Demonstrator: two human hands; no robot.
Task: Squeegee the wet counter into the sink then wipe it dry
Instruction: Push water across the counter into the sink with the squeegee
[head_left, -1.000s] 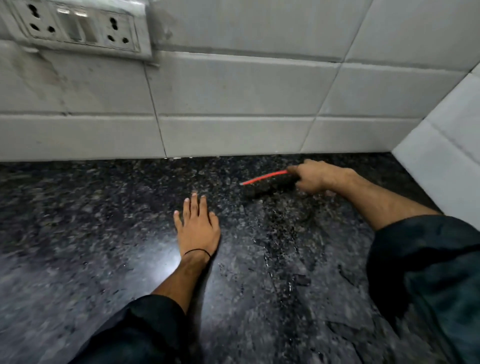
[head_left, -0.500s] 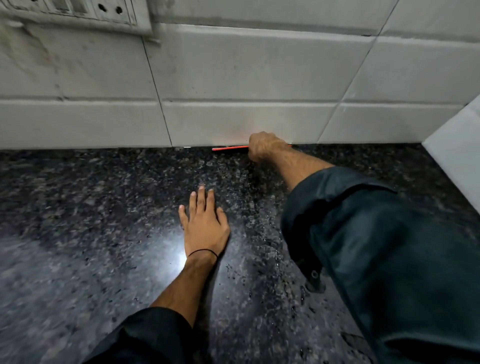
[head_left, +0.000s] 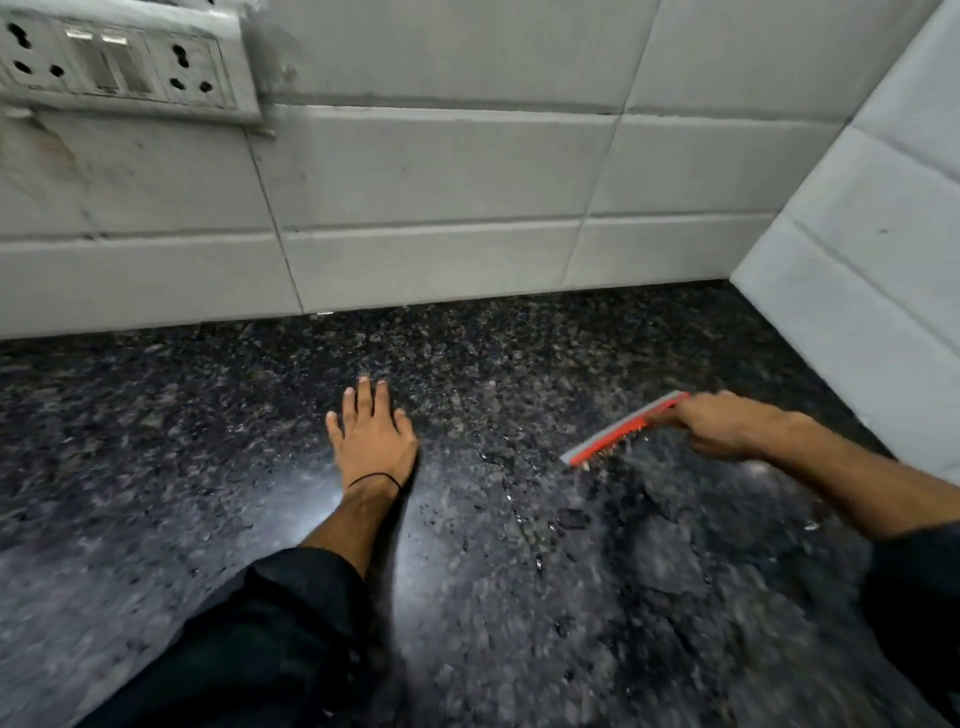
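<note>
Head view: right hand (head_left: 727, 423) grips the squeegee (head_left: 618, 431), left hand (head_left: 371, 441) lies flat on the surface (head_left: 156, 441). Water beads (head_left: 519, 499) suggest squeegeeing unfinished, wiping unstarted.

Your red-and-grey squeegee (head_left: 618, 433), gripped at its right end by your right hand (head_left: 727, 423), slants across the right side of the speckled black counter (head_left: 182, 426), which glistens with water streaks nearby.
</note>
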